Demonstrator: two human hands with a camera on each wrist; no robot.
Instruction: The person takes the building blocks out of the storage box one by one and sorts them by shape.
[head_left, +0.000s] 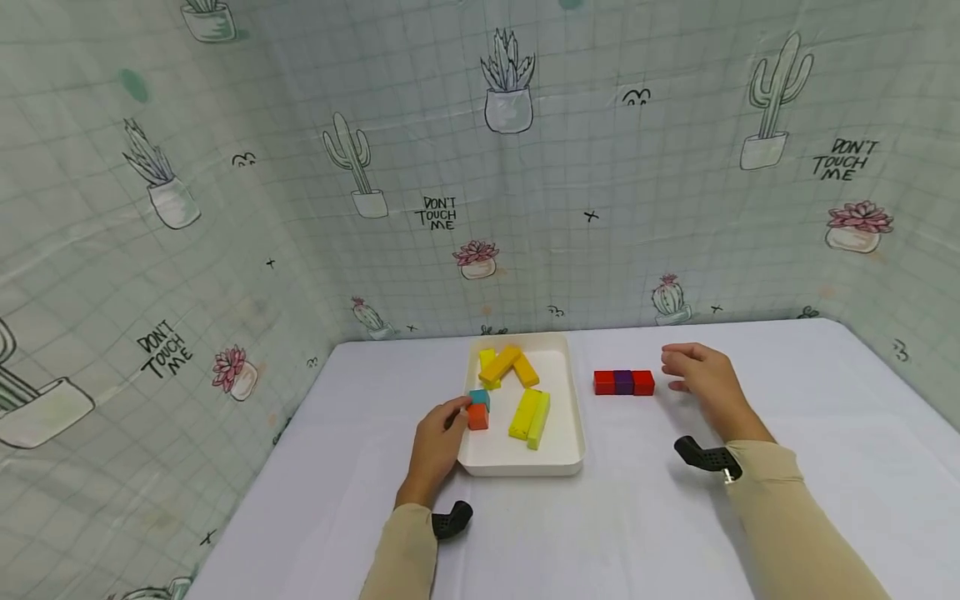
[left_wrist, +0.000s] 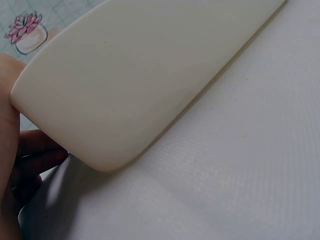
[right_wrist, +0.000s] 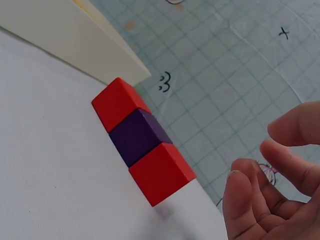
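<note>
- Two bare hands are at work: the left hand point(head_left: 435, 442) reaches over the left rim of one white tray point(head_left: 517, 458), fingertips at the cubes inside; whether it pinches one cannot be told.
- One right hand point(head_left: 705, 383) has loosely bent fingers, thumb apart, holding nothing, just beside the row's right end.
- Two cubes lie by the left fingertips inside the tray: one teal cube point(head_left: 479, 398), one orange cube point(head_left: 478, 417).
- Five longer blocks share the tray: two amber blocks point(head_left: 499, 364) and three yellow blocks point(head_left: 524, 414).
- Three cubes form a touching row right of the tray: two red cubes point(head_left: 643, 383) flanking one purple cube point(head_left: 623, 383).
- One narrow gap parts tray and row; wider stretches of white table point(head_left: 330, 467) lie left and front, while the tray's far end nears the back edge.
</note>
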